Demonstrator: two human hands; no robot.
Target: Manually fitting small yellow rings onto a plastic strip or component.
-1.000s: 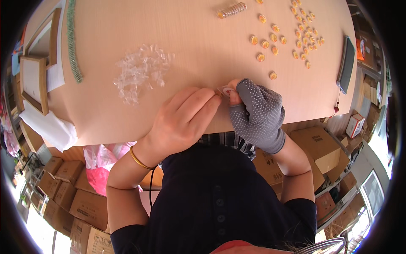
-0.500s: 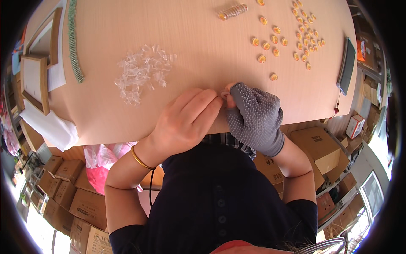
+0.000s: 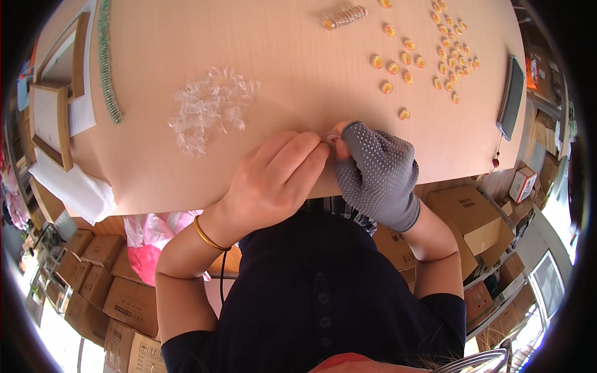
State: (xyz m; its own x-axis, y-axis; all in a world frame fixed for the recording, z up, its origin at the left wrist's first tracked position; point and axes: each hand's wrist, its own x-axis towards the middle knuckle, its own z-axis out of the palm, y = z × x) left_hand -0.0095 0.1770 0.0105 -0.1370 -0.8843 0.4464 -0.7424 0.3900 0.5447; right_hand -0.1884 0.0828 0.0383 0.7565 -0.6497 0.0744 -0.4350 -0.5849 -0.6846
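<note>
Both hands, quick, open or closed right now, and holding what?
Left hand: closed; what it holds, if anything, can't be told.
Right hand, gloved: closed, pinching a small pale piece.

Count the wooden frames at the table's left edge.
2: the nearer frame beside the white cloth, and the farther frame just beyond. Others could be hidden underneath.

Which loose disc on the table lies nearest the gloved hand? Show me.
The lone orange disc beyond the gloved right hand; other loose discs lie farther off.
</note>
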